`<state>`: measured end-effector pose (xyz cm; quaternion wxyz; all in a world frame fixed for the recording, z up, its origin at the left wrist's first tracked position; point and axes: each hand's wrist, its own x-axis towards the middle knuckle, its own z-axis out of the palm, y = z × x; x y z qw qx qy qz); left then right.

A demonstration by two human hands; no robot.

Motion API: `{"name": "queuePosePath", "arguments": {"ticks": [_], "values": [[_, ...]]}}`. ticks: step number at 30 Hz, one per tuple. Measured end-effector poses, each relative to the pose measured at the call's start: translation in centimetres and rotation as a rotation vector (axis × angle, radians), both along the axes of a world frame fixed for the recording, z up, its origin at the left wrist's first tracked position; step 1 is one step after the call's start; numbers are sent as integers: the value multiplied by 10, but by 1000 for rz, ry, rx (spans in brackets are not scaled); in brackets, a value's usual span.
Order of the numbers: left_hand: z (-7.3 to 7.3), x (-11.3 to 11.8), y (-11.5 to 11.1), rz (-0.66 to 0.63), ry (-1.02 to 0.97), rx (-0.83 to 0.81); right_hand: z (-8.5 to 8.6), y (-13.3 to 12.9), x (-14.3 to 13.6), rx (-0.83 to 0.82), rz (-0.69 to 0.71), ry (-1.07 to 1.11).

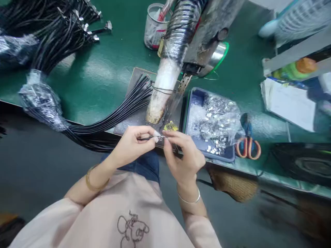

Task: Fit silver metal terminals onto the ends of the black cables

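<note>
My left hand pinches the end of a black cable near the front edge of the bench. Facing it, my right hand has thumb and forefinger closed at that cable's tip, where a small shiny metal piece shows between the two hands. To the left runs a bundle of black cables, wrapped in clear plastic film. Its loose ends lie on a grey board behind my hands. Right of my hands, a blue tray holds a plastic bag of small silvery metal parts.
A film-wrapped tube slants down just behind my hands, beside a metal tool with a narrow tip. Orange-handled scissors lie right of the tray. Further off are a clear cup, papers and more black cables.
</note>
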<state>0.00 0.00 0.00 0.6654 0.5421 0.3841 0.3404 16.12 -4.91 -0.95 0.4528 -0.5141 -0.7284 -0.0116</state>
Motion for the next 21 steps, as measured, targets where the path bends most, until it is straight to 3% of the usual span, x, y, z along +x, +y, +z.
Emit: {"name": "queuePosePath", "arguments": {"ticks": [7, 10, 13, 16, 18, 20, 21], "values": [[-1, -5, -10, 88, 94, 146, 5, -3, 3, -226, -9, 264], [-1, -10, -11, -10, 57, 87, 6, -3, 4, -292, 62, 343], [-3, -15, -12, -136, -15, -30, 15, -14, 9, -317, 80, 222], [-5, -21, -16, -206, -42, -111, 28, -40, 22, -195, 36, 122], [-4, -25, -18, -273, -59, -123, 37, -57, 33, 47, -16, 164], [0, -29, -19, -388, -111, -99, 44, -64, 46, 101, -156, 156], [2, -30, -18, -457, -147, -84, 47, -63, 54, 63, -313, 104]]}}
